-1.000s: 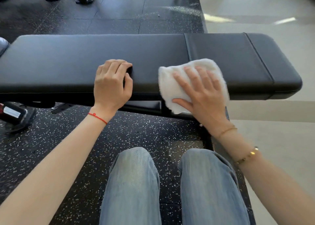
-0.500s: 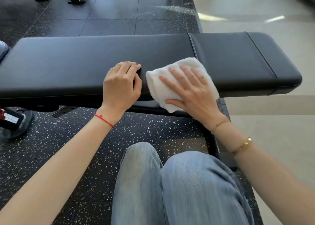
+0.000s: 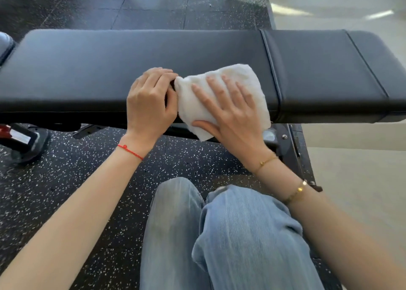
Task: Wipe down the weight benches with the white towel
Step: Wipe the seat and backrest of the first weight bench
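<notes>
1. The folded white terry towel [image 3: 222,96] lies on the near edge of the long black padded weight bench [image 3: 109,70], draped partly over the front lip, so both the top and the side face of the padding get rubbed.
2. The right hand [image 3: 228,114] lies flat on the towel, fingers spread wide and the thumb tucked under the hanging edge. The grip is thus an open palm pressing down with the thumb pinching cloth from below, probably to spread pressure and keep the towel from sliding loose.
3. The left hand [image 3: 149,100] rests on the padding just beside the towel, touching its left corner, fingers curled together over the bench edge and clamped on nothing but the padding. It likely serves as a brace.
4. The person's knees in pale blue jeans [image 3: 219,234] sit close below, over the black speckled rubber floor [image 3: 66,179], which suits working low at the bench.
5. The seam [image 3: 271,70] lies just right of the towel; much padding to the left looks unwiped.
</notes>
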A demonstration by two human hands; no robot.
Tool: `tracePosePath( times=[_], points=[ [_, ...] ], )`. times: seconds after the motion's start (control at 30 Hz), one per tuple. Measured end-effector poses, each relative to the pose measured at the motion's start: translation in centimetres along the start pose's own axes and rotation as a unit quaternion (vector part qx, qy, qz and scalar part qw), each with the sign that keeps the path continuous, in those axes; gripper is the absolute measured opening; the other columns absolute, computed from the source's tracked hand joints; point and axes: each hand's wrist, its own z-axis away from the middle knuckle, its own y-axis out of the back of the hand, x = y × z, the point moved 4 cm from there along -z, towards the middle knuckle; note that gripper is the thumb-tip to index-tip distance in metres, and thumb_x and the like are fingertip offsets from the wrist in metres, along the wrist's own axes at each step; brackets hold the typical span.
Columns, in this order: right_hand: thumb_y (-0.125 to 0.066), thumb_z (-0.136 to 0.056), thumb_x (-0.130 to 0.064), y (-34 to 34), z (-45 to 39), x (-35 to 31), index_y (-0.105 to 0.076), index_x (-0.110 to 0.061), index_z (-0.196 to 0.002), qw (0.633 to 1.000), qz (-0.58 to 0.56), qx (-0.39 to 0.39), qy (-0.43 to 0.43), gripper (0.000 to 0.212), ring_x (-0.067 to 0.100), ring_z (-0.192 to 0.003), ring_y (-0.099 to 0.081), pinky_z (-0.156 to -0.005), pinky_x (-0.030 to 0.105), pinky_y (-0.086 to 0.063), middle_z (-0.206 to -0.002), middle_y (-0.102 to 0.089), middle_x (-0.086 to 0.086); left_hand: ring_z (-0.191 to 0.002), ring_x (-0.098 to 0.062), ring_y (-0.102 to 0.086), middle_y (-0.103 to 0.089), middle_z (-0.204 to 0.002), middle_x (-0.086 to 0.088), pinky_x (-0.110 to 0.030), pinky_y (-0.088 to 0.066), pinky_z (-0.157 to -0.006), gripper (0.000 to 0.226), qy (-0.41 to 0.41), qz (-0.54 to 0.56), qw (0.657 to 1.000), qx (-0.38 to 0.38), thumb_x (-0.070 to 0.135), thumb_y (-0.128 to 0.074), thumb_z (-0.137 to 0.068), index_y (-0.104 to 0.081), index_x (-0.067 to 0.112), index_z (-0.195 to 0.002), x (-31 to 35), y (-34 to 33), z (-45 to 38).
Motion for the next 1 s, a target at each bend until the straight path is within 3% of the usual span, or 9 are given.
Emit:
tracePosePath(
  times=[0.27,0.5,0.6,0.7,0.83,1.0],
  points=[
    [-0.037,-0.099,-0.064,1.2,5.0,7.2,-0.036,-0.024,-0.151,0.996,0.024,0.000,-0.084,0.065,0.036,-0.135,-0.041,-0.115,0.046,-0.023,-0.150,-0.044,0.011,-0.120,-0.019,-0.061,-0.070,-0.120,-0.001,-0.033,-0.045,-0.105,0.031,-0.014,0.008,1.000,0.011,0.013,-0.044,-0.097,-0.070,0.013,-0.114,-0.9,0.3,0.3],
    [-0.034,-0.098,-0.064,0.1,1.1,1.3,-0.037,-0.027,-0.151,0.999,0.022,-0.014,-0.024,0.065,0.038,-0.136,-0.043,-0.114,0.050,-0.031,-0.150,-0.045,0.011,-0.119,-0.020,-0.062,-0.070,-0.120,-0.002,-0.034,-0.046,-0.104,0.031,-0.022,0.010,1.000,0.017,0.013,-0.044,-0.098,-0.069,0.012,-0.115,-1.0,0.3,0.4],
    [-0.034,-0.099,-0.064,0.0,1.9,2.3,-0.036,-0.027,-0.152,1.000,0.024,-0.005,-0.014,0.064,0.035,-0.137,-0.043,-0.113,0.047,-0.029,-0.150,-0.044,0.011,-0.120,-0.020,-0.061,-0.070,-0.121,-0.002,-0.034,-0.045,-0.104,0.031,-0.024,0.011,1.000,0.015,0.013,-0.044,-0.098,-0.069,0.012,-0.116,-1.1,0.3,0.4],
    [-0.033,-0.099,-0.066,0.2,4.7,6.2,-0.034,-0.028,-0.152,0.996,0.038,0.004,-0.075,0.065,0.036,-0.136,-0.041,-0.110,0.049,-0.030,-0.151,-0.043,0.011,-0.120,-0.021,-0.061,-0.069,-0.121,-0.002,-0.034,-0.045,-0.104,0.031,-0.022,0.015,0.999,0.018,0.013,-0.044,-0.097,-0.069,0.012,-0.115,-1.1,0.2,0.5],
    [-0.031,-0.098,-0.068,0.5,5.8,8.0,-0.032,-0.026,-0.153,0.989,0.035,-0.004,-0.145,0.069,0.040,-0.137,-0.036,-0.118,0.051,-0.022,-0.148,-0.042,0.015,-0.118,-0.023,-0.061,-0.069,-0.120,-0.004,-0.035,-0.045,-0.102,0.030,-0.018,0.011,1.000,0.021,0.012,-0.044,-0.097,-0.068,0.011,-0.114,-1.0,0.2,0.6],
    [-0.030,-0.097,-0.068,0.3,2.8,3.7,-0.037,-0.026,-0.151,0.997,0.014,-0.021,-0.071,0.069,0.041,-0.135,-0.041,-0.115,0.051,-0.023,-0.151,-0.042,0.013,-0.116,-0.024,-0.062,-0.069,-0.119,-0.005,-0.034,-0.045,-0.101,0.030,-0.006,0.002,1.000,0.013,0.010,-0.043,-0.096,-0.068,0.010,-0.113,-0.5,0.3,0.5]
  ],
)
